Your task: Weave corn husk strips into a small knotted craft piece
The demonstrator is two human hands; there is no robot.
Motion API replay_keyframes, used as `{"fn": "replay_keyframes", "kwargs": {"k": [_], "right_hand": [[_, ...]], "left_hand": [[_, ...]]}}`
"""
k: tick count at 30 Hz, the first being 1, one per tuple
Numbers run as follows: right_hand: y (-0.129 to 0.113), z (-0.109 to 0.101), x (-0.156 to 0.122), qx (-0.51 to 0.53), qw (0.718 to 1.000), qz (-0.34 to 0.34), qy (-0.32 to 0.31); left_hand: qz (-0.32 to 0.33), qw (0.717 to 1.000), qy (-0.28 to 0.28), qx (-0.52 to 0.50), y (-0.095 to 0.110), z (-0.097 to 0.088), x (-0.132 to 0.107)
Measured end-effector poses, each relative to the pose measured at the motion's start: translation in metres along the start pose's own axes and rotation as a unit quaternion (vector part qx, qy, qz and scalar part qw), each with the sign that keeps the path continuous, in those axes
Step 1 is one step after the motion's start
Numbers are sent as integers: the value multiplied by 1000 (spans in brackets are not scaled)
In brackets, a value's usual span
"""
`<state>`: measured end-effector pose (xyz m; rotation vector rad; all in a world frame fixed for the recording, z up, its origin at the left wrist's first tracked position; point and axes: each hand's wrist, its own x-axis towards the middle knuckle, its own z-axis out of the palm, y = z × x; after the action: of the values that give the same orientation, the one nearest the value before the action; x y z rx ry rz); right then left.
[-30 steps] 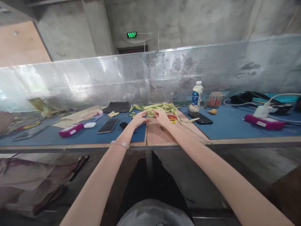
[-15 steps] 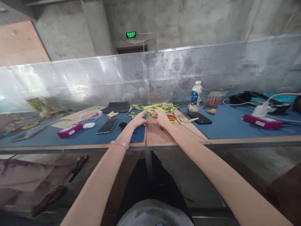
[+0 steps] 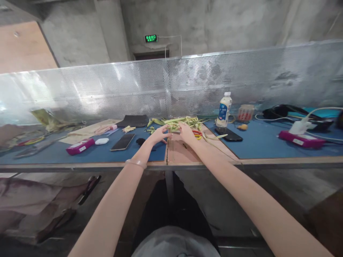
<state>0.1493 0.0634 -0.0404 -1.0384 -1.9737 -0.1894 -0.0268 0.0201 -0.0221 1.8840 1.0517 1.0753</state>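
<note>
In the head view, both hands reach out over the table, close to each other. The left hand (image 3: 160, 135) has bent fingers, and a pale bracelet (image 3: 136, 163) sits on that arm. The right hand (image 3: 186, 132) bends its fingers down at the front of a messy pile of green leaf strips (image 3: 191, 122). The fingertips are too small to see well, so I cannot tell if either hand grips a strip or is loose. The pile lies at the back of the bare pinkish board (image 3: 182, 155), between two blue mats. Scissors with red and yellow handles (image 3: 197, 135) lie just beside the right hand. A dark phone (image 3: 122, 142) lies left of the left hand. Farther right, a bottle with a blue label (image 3: 224, 111) stands upright near a black phone (image 3: 230, 135).
</note>
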Motion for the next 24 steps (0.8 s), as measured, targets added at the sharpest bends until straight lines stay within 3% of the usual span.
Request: {"fn": "replay_keyframes", "kwargs": {"k": [9,24], "right_hand": [[-7,0,0,26,999,-28,17],[-10,-4,2,13,1000,-17,17]], "left_hand": [[17,998,64,16,2,-3,5],[52,997,60,17,-1,-2,7]]}}
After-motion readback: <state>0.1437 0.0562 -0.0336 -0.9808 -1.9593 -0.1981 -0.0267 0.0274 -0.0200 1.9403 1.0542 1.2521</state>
